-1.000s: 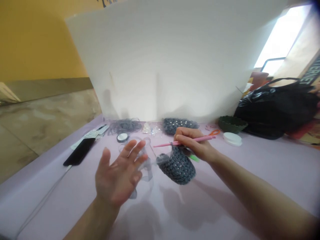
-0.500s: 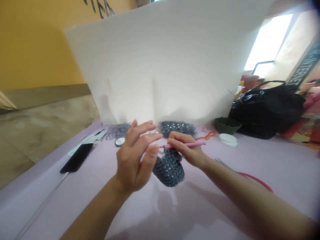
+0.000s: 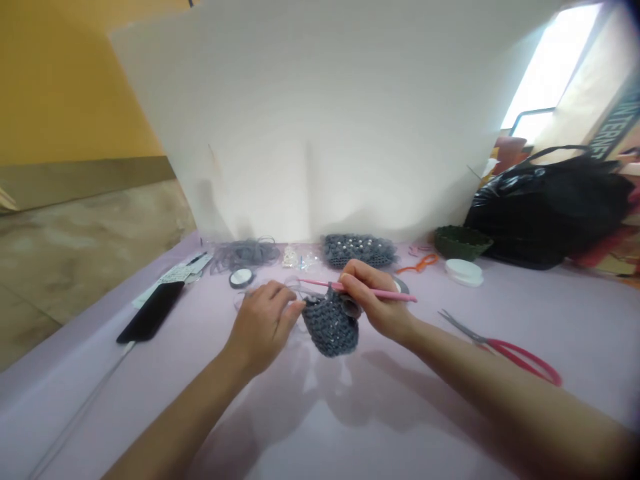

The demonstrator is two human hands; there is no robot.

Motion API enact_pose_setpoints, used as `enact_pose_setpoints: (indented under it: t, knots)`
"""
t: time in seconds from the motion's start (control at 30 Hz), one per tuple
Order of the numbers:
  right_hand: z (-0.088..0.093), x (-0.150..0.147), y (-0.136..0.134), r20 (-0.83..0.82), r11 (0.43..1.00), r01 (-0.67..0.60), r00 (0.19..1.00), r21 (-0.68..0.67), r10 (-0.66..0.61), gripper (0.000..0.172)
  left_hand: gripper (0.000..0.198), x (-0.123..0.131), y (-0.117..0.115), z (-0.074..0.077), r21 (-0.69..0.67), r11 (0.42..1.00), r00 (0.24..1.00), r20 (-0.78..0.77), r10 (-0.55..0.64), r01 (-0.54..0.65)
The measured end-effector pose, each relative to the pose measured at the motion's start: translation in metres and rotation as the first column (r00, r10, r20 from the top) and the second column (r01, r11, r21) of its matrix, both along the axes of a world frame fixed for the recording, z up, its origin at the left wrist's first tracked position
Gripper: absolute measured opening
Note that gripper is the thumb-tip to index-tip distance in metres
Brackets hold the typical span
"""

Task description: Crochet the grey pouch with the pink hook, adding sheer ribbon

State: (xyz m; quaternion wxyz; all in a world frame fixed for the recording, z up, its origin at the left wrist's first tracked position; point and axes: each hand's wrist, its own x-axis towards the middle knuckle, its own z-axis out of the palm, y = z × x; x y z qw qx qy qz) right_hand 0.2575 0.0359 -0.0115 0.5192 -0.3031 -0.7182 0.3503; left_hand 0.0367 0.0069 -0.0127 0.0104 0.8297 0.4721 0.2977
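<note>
My right hand (image 3: 377, 300) grips a pink crochet hook (image 3: 395, 295) like a pen, its tip pointing left over a small grey crocheted piece with pale beads (image 3: 330, 327). That piece hangs just above the lilac table (image 3: 500, 413). My left hand (image 3: 263, 327) has its fingers curled and pinched at the left edge of the grey piece, where a thin grey ribbon yarn runs. Exactly what the left fingers pinch is hard to make out.
A white board (image 3: 325, 120) stands behind. Along it lie a grey yarn bundle (image 3: 245, 253), a second beaded grey piece (image 3: 357, 250), a green bowl (image 3: 463, 241), a white lid (image 3: 464, 272) and a black bag (image 3: 550, 207). Red-handled scissors (image 3: 505, 347) lie right; a black phone (image 3: 150, 320) left.
My left hand was open and raised, then came down and closed at the edge of the grey piece. The right hand with the hook stayed put. Scissors came into view.
</note>
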Motion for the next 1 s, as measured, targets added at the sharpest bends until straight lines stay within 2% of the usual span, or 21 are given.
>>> enact_pose_setpoints:
  t: [0.07,0.13,0.2,0.27,0.33,0.37,0.47,0.6,0.7,0.77,0.83,0.93,1.0]
  knots:
    - [-0.009,-0.006,-0.001,0.024,0.998,-0.032,0.999,-0.044,0.034,0.03,0.032,-0.003,0.002,-0.007,-0.131,0.991,0.99,0.143,-0.015,0.034]
    - [-0.019,-0.011,-0.002,0.02,0.994,-0.068,0.997,-0.09,0.07,0.029,0.031,-0.004,0.003,-0.015,-0.257,0.958,0.942,0.334,-0.033,0.124]
    - [-0.028,-0.016,-0.002,-0.003,0.987,-0.089,0.996,-0.131,0.09,0.029,0.036,-0.003,0.003,-0.025,-0.354,0.895,0.834,0.551,-0.034,0.271]
    - [-0.034,-0.019,-0.003,-0.013,0.984,-0.078,0.997,-0.158,0.077,0.029,0.043,-0.002,0.002,-0.035,-0.376,0.819,0.689,0.724,-0.032,0.433]
    - [-0.038,-0.021,-0.003,0.011,0.989,-0.034,0.999,-0.145,0.036,0.029,0.054,-0.002,0.001,-0.043,-0.366,0.76,0.588,0.809,-0.025,0.537]
    - [-0.039,-0.021,-0.003,0.033,0.992,-0.009,0.999,-0.125,0.013,0.028,0.06,-0.003,0.0,-0.045,-0.372,0.739,0.571,0.821,-0.02,0.561]
    - [-0.042,-0.022,-0.003,0.096,0.998,0.034,0.995,-0.062,-0.028,0.027,0.079,-0.006,-0.002,-0.05,-0.434,0.72,0.615,0.789,0.014,0.541]
    - [-0.047,-0.023,-0.002,0.117,0.997,0.068,0.991,-0.024,-0.065,0.031,0.091,-0.012,0.001,-0.052,-0.546,0.717,0.743,0.667,0.059,0.434]
    - [-0.05,-0.026,-0.002,0.107,0.994,0.074,0.992,-0.075,-0.066,0.033,0.078,-0.018,0.009,-0.054,-0.541,0.797,0.867,0.496,0.046,0.267]
    - [-0.051,-0.027,-0.003,0.098,0.988,0.063,0.994,-0.14,-0.049,0.032,0.068,-0.022,0.014,-0.055,-0.503,0.84,0.889,0.455,0.058,0.202]
    - [-0.053,-0.028,-0.003,0.08,0.978,0.043,0.996,-0.203,-0.027,0.032,0.065,-0.024,0.018,-0.055,-0.515,0.824,0.838,0.537,0.095,0.236]
    - [-0.057,-0.028,-0.004,0.06,0.967,0.011,0.998,-0.254,0.004,0.032,0.077,-0.021,0.016,-0.052,-0.537,0.719,0.66,0.737,0.146,0.44]
    - [-0.059,-0.028,-0.003,0.066,0.97,0.01,0.998,-0.245,0.006,0.033,0.09,-0.017,0.012,-0.051,-0.525,0.652,0.573,0.803,0.165,0.547]
